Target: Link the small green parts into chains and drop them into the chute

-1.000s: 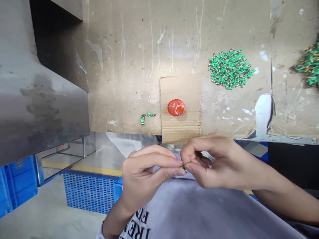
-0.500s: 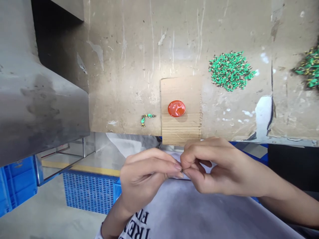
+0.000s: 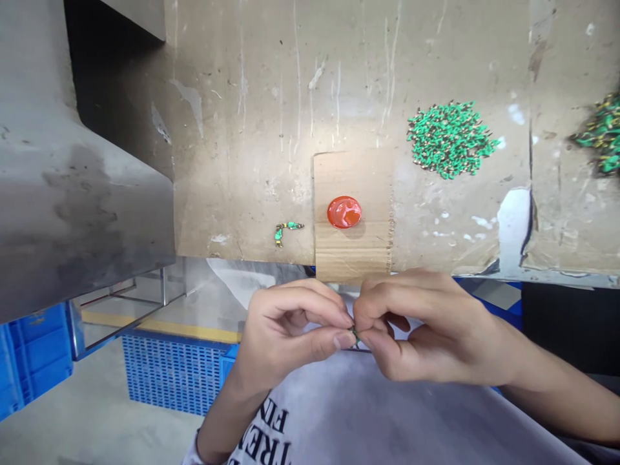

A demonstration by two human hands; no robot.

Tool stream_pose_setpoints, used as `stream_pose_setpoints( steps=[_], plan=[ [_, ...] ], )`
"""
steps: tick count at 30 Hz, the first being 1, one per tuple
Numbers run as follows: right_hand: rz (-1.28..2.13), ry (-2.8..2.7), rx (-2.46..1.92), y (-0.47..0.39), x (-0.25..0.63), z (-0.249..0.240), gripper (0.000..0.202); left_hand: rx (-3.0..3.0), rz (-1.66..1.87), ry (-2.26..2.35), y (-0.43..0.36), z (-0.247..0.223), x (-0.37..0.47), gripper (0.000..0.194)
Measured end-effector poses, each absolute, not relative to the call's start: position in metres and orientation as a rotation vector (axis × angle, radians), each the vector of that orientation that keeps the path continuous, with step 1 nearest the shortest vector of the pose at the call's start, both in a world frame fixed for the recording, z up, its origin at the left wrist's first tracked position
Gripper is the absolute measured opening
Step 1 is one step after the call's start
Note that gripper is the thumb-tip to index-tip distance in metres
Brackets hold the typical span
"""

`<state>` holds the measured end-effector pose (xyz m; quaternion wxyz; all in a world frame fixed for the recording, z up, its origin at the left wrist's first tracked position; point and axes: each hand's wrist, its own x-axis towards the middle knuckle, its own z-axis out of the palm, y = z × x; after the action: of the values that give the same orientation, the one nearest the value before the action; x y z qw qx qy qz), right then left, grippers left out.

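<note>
My left hand (image 3: 295,329) and my right hand (image 3: 421,323) meet fingertip to fingertip in front of my shirt, just off the table's near edge. Between the pinched fingers of both hands is a small green part (image 3: 355,334), mostly hidden by the fingertips. A small red dish (image 3: 344,212), shiny inside, sits on a cardboard piece (image 3: 352,258) beyond the hands. Left of the cardboard lie a few small green parts with brass-coloured ends (image 3: 292,226). Farther right is a heap of small green parts (image 3: 450,139) with dark ends.
At the right edge lies another pile of green and yellow parts (image 3: 605,135). A grey metal housing (image 3: 97,194) stands on the left. Below the table are a blue perforated crate (image 3: 169,374) and blue bins (image 3: 39,355). The table's covering (image 3: 242,129) is stained and torn in places.
My left thumb and fingers have shifted their pinch, the thumb now showing in front, and a bit of the green part has come into view. My right hand stays nearly still.
</note>
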<state>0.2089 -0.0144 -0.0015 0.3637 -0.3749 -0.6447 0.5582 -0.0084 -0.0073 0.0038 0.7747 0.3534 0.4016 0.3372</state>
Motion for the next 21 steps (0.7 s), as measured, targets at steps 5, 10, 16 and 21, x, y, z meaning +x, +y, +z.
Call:
stream_pose_setpoints(
  steps=[5,10,16,21],
  plan=[
    [1.429,-1.643,-0.966,-0.015,0.207,-0.003,0.023,0.483,0.665,0.795,-0.007,0.001,-0.006,0.021],
    [1.421,-1.645,-0.975,-0.017,0.206,-0.003,0.023,0.320,0.602,0.749,-0.007,0.000,-0.007,0.017],
    [1.454,-1.631,-0.978,-0.017,0.207,-0.005,0.023,0.264,0.559,0.682,-0.003,-0.009,-0.007,0.013],
    [1.457,-1.580,-1.002,-0.018,0.207,-0.007,0.020,0.251,0.544,0.678,-0.002,-0.014,-0.007,0.010]
  ],
)
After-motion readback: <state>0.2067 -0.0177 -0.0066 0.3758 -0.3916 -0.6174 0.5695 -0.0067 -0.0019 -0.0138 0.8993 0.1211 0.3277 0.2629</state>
